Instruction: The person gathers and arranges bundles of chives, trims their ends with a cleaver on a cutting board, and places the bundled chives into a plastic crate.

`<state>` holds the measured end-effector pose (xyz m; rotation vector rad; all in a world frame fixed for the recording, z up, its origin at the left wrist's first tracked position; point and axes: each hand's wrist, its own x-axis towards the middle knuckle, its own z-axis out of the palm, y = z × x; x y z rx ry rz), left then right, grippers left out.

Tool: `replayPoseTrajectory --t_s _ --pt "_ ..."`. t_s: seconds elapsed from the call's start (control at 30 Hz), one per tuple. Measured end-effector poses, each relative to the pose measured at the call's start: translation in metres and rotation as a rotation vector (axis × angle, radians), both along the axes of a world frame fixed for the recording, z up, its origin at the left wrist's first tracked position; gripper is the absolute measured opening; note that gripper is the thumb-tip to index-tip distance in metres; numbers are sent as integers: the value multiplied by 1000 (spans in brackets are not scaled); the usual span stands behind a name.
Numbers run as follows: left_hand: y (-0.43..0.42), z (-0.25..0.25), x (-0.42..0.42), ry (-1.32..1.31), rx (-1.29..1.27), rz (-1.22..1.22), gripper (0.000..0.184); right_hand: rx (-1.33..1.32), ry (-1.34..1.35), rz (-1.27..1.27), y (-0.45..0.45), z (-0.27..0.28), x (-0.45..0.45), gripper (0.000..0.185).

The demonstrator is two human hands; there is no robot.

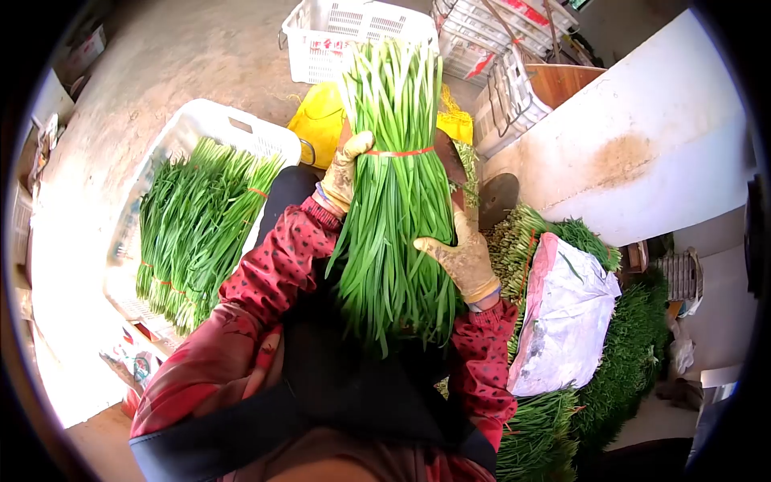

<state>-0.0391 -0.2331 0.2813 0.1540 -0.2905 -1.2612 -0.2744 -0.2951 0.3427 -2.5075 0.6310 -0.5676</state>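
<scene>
A large bundle of garlic chives (401, 193), tied with a red band (399, 153), is held upright in front of my body. Its pale cut ends point away from me and the green leaf tips hang toward my lap. My left hand (344, 173), in a soiled yellowish glove, grips the bundle's left side close to the band. Lower down on the right side, my right hand (463, 259) wears a similar glove. Its thumb lies across the leaves while the other fingers are partly hidden along the bundle's edge.
On the left, a white plastic crate (273, 138) holds tied chive bundles. Another white crate (317, 48) stands ahead, near yellow cloth (317, 120). To the right are a white panel (642, 136), a whitish sack (566, 321) and piled chives (622, 369).
</scene>
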Motion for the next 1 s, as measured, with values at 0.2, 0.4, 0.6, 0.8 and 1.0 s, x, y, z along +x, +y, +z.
replayPoseTrajectory --t_s 0.2,0.4,0.6,0.8,1.0 --pt "1 25 -23 -615 100 361 87 954 -153 -200 -3 38 -26 52" --pt "21 74 -45 -1819 -403 454 117 2012 -480 575 -8 -70 -27 98" --pt "48 82 -43 -2317 -934 687 45 2266 -849 362 30 -62 -42 75" --pt "96 18 -10 -1087 247 231 51 1846 -848 176 -8 -74 -38 61" --pt "25 -56 -30 -254 -4 -515 77 1792 -894 454 -26 -82 -21 51"
